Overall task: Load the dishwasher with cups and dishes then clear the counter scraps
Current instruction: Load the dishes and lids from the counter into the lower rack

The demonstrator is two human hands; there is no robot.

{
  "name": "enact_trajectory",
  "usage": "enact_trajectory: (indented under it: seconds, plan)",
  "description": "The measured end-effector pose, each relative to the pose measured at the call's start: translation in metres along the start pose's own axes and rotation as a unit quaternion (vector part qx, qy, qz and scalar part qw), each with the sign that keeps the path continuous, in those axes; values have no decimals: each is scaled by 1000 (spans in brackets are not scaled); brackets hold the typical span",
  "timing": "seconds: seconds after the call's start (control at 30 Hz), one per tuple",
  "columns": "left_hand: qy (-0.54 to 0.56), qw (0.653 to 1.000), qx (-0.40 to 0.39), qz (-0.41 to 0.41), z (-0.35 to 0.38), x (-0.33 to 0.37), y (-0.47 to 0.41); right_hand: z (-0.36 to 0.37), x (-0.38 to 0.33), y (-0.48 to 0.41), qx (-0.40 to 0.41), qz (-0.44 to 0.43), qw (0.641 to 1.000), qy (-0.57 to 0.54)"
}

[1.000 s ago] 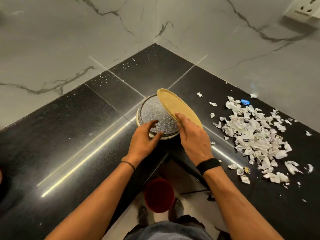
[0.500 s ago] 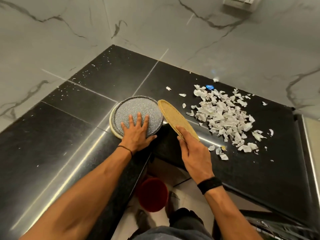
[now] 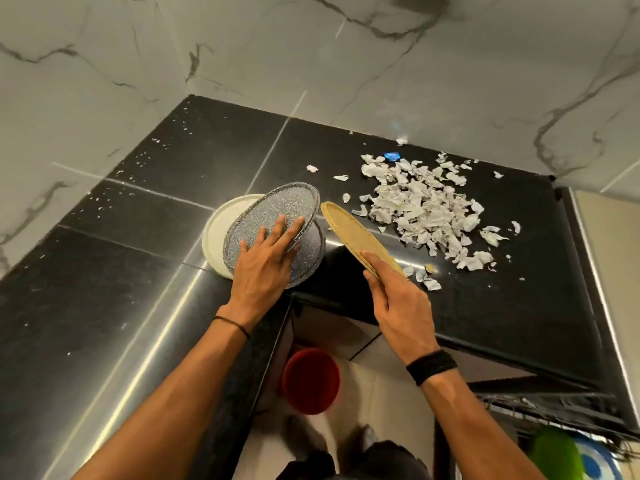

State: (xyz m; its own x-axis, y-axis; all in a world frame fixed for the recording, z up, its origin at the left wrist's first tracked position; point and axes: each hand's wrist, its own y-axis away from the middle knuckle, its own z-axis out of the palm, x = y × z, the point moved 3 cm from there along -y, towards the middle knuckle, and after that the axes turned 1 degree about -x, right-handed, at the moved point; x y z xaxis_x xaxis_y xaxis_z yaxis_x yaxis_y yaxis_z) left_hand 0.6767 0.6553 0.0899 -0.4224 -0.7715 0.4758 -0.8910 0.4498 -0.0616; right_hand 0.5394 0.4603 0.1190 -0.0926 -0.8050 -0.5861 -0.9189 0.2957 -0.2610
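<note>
My left hand (image 3: 263, 268) holds a grey speckled plate (image 3: 273, 209) tilted up off the stack, fingers spread on its top face and thumb hidden beneath. Under it lie a second speckled plate (image 3: 313, 252) and a cream plate (image 3: 220, 230) on the black counter (image 3: 138, 282). My right hand (image 3: 398, 303) grips a tan plate (image 3: 349, 230) by its near edge, tipped on its side just right of the stack. A pile of torn white paper scraps (image 3: 422, 209) lies on the counter to the right.
A blue scrap (image 3: 391, 156) sits at the far edge of the pile. A red bin (image 3: 310, 381) stands on the floor below the counter's inner corner. The dishwasher rack (image 3: 554, 410) with a green item (image 3: 554, 455) shows at the bottom right. Marble walls close the counter behind.
My left hand went from lying flat on the grey plate to tipping it up, uncovering the cream plate and a second speckled plate. The tan plate stays tilted in my right hand.
</note>
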Motion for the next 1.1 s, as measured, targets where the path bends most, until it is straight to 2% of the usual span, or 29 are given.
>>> enact_trajectory:
  seconds: [0.2,0.33,0.53,0.6,0.77,0.93,1.1]
  plan:
    - [-1,991,10,130,10,104,12,-72,54,40,96,76,992,-6]
    - [34,975,-38,215,37,186,26,-130,106,92,177,133,975,20]
    - [-9,927,-111,358,123,312,87,-212,188,228,253,257,931,48]
    - [-13,899,-152,411,151,352,120,-235,210,280,277,305,908,71]
    - [-16,793,-266,547,210,447,194,-281,248,400,316,413,850,90]
    - [-87,701,-359,610,280,502,233,-300,277,471,349,471,807,72]
    - [-154,624,-410,648,352,515,231,-276,325,486,316,528,787,40]
